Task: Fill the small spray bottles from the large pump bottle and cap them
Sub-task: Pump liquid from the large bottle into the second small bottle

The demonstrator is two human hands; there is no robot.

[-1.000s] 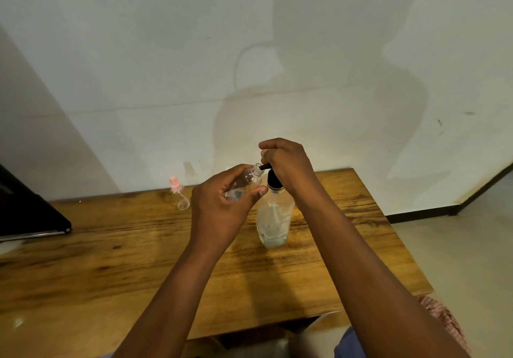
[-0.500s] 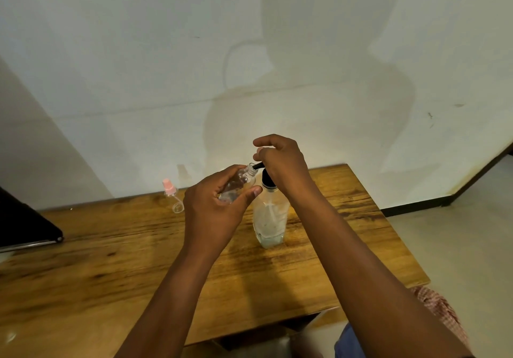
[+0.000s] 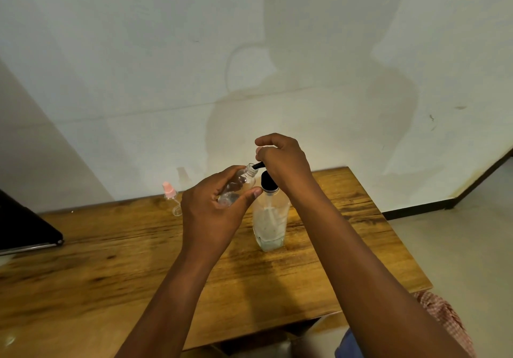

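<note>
Right hand [image 3: 286,163] hides the pump head; left hand [image 3: 213,213] fingers [image 3: 236,170] grip small bottle [image 3: 238,184] at nine o'clock of pump bottle [image 3: 269,219]; no label readable.

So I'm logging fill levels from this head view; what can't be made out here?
- Small spray bottle: liquid level, hidden by left hand.
- Pump top of large pump bottle: covered by right hand.
- Pink spray cap: blurred, small.
- Dark object: cut off by the left edge.

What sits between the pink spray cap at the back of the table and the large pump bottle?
In the head view, the left hand, gripping the small clear bottle, lies between the pink spray cap and the pump bottle.
</note>
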